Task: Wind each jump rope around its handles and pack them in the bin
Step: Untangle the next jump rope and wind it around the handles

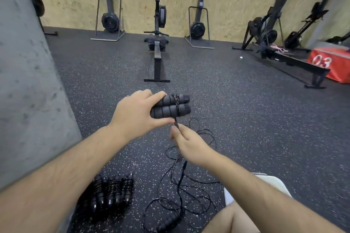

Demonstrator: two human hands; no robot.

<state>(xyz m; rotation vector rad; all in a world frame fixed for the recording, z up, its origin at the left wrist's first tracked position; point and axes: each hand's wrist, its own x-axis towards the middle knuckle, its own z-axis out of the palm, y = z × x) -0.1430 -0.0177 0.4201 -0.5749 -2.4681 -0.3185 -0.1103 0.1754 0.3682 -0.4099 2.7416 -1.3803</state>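
My left hand grips two black foam jump rope handles held side by side, with a few turns of thin black rope around their middle. Just below them my right hand pinches the rope coming off the handles. The loose remainder of rope trails down in tangled loops on the floor. Another black handle lies among those loops near the bottom. Wound black jump ropes lie bundled together at the lower left. A pale bin edge shows behind my right forearm.
A grey concrete pillar stands close on the left. A rowing machine runs down the middle of the speckled black floor, with more rowers and ski machines along the plywood wall. A red box sits at the right.
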